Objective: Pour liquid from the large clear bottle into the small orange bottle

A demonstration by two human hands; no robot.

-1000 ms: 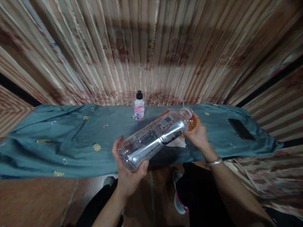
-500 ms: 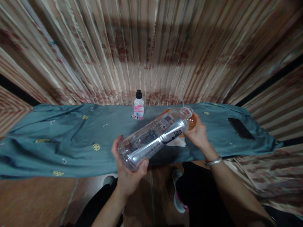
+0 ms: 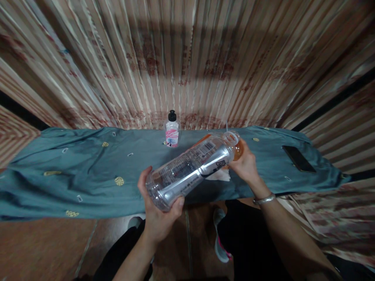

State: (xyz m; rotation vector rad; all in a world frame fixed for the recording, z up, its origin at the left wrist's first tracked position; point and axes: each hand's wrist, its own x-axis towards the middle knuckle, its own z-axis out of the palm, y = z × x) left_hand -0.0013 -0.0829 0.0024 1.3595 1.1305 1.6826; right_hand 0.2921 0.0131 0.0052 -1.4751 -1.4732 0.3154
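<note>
You face a striped curtain [image 3: 175,47] that backs the whole scene, and before it runs the surface [image 3: 96,160], draped in loose, creased green cloth.

Your large clear bottle [image 3: 187,173] is tilted, its base toward you over the surface's near edge and its neck up to the right. Your left hand [image 3: 159,222] grasps it around the base, thumb on the near side. Your right hand [image 3: 246,166] is closed around an orange item [image 3: 239,150] beside the neck; its fingers are hidden, so you cannot tell how firm that grip is, or whether it bears on the bottle too.

The smooth plastic could slip if your left hand slackens, and a base beyond the edge could then drop to the floor. Squeezing too hard might buckle the thin wall. If your 2 hands drift apart, the neck and the orange item could knock together.

A pink-labelled bottle [image 3: 172,134] stands upright near the back; a wide swing of the clear bottle could tip it. The dark phone [image 3: 299,159] lies well to the right, where a spill might reach it. White paper [image 3: 220,175] lies partly under your grip, easily dragged by a sleeve or wrist.
</note>
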